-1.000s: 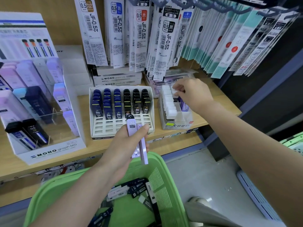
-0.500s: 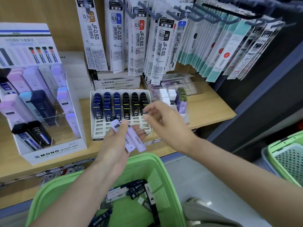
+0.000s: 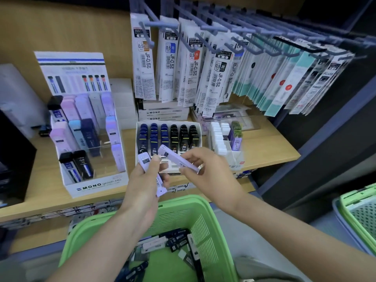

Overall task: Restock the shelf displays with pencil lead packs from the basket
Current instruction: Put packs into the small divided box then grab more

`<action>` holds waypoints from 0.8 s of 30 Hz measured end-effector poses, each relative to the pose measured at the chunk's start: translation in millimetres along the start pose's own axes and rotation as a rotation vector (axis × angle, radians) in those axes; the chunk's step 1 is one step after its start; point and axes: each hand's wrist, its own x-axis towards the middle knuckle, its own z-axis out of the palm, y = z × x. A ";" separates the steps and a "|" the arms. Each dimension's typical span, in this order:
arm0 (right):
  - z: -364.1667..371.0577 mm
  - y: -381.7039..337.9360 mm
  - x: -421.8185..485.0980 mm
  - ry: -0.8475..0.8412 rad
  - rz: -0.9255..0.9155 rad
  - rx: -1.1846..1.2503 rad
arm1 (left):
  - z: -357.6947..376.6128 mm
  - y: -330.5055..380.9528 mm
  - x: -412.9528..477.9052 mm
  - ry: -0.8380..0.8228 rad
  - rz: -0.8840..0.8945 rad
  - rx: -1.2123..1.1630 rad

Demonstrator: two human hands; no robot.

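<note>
My left hand (image 3: 143, 181) grips a lilac lead pack (image 3: 144, 161) upright above the green basket (image 3: 179, 208). Beside it, my right hand (image 3: 205, 169) pinches a second lilac lead pack (image 3: 172, 156), tilted with its top pointing up and left. Both hands hover in front of the white tray (image 3: 138, 127) of dark blue and black lead cases on the wooden shelf (image 3: 264, 147). Several more packs (image 3: 160, 244), white and black, lie in the bottom of the basket. A small white box (image 3: 234, 157) with white and purple packs stands to the right of the tray.
A white MONO display stand (image 3: 97, 185) with pastel cases stands on the shelf's left. Refill packets hang from blue hooks (image 3: 203, 64) above the shelf. Another green basket (image 3: 360, 210) sits at the right edge, over the grey floor.
My right hand came back from the small white box and took one of the two lilac packs out of my left hand. The view has tilted downward a little.
</note>
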 end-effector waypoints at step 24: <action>65.2 -118.7 8.4 -0.222 -0.109 0.079 | -129.6 71.9 -29.6 -0.104 0.313 0.337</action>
